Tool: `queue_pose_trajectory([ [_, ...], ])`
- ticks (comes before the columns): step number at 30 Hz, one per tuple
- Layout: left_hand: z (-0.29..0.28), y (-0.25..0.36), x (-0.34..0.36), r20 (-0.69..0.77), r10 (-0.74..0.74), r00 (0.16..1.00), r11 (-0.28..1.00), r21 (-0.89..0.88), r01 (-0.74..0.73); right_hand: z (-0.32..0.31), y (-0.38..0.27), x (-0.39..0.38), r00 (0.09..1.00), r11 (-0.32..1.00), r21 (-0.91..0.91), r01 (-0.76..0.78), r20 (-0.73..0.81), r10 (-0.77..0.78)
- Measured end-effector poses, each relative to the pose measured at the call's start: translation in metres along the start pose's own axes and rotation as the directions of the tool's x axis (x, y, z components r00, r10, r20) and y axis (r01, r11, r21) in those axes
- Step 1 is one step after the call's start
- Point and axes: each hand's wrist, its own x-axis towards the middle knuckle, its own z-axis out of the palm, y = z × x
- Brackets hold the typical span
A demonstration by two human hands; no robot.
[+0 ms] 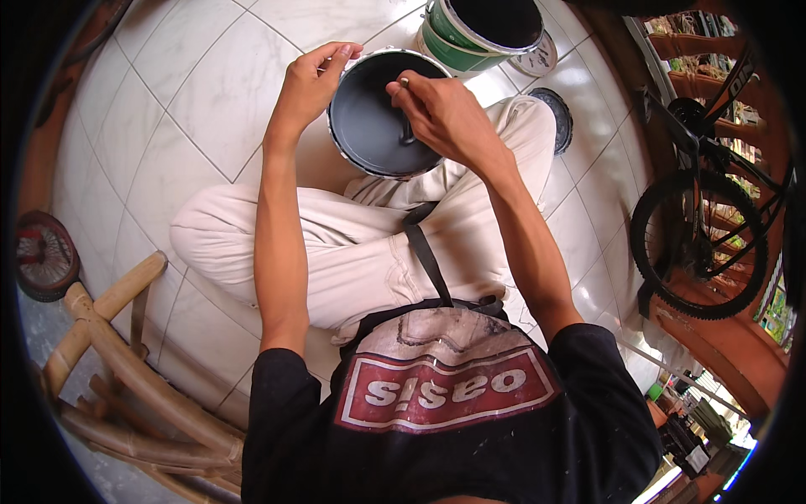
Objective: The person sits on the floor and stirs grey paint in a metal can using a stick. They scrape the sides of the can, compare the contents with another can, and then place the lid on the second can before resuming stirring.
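A bucket (361, 126) of dark grey paint sits in front of my crossed legs. My left hand (323, 84) pinches its upper left rim. Inside, my right hand (432, 113) grips a short stick, whose lower part is dark and dips into the paint; the rest is hidden by my fingers. Beyond, at the upper right, stands a green-and-white bucket (453, 50) with a dark inside. A paint-smeared dark lid (561, 126) lies beside my right knee, and a pale lid (537, 57) lies behind it near the second bucket.
White floor tiles (180, 76) surround me. A bamboo frame (117, 353) is at my lower left, near a small red-rimmed wheel (42, 260). On the right, a black bicycle (697, 244) stands by an orange railing (697, 76), with assorted items farther down that side.
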Motion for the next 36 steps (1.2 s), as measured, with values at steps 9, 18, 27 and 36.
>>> queue_pose_trajectory([
  [9, 0.003, -0.006, 0.002, 0.036, -0.078, 0.996, 0.997, 0.006, 0.078, -0.011, 0.008, 0.007, 0.997, 1.0, 0.003, 0.0, -0.075, 0.001],
  [18, 0.005, -0.015, 0.002, 0.037, -0.122, 0.992, 0.992, 0.043, 0.121, -0.003, -0.016, 0.028, 0.984, 0.936, 0.34, -0.092, -0.11, 0.137],
  [27, 0.01, -0.017, 0.002, 0.006, -0.104, 0.995, 0.99, 0.092, 0.103, -0.011, -0.026, 0.011, 0.946, 0.782, 0.534, -0.323, 0.193, 0.259],
  [36, 0.006, -0.007, 0.0, 0.014, -0.152, 0.988, 0.98, 0.136, 0.148, -0.028, 0.01, 0.017, 0.92, 0.561, 0.736, -0.379, 0.234, 0.313],
])
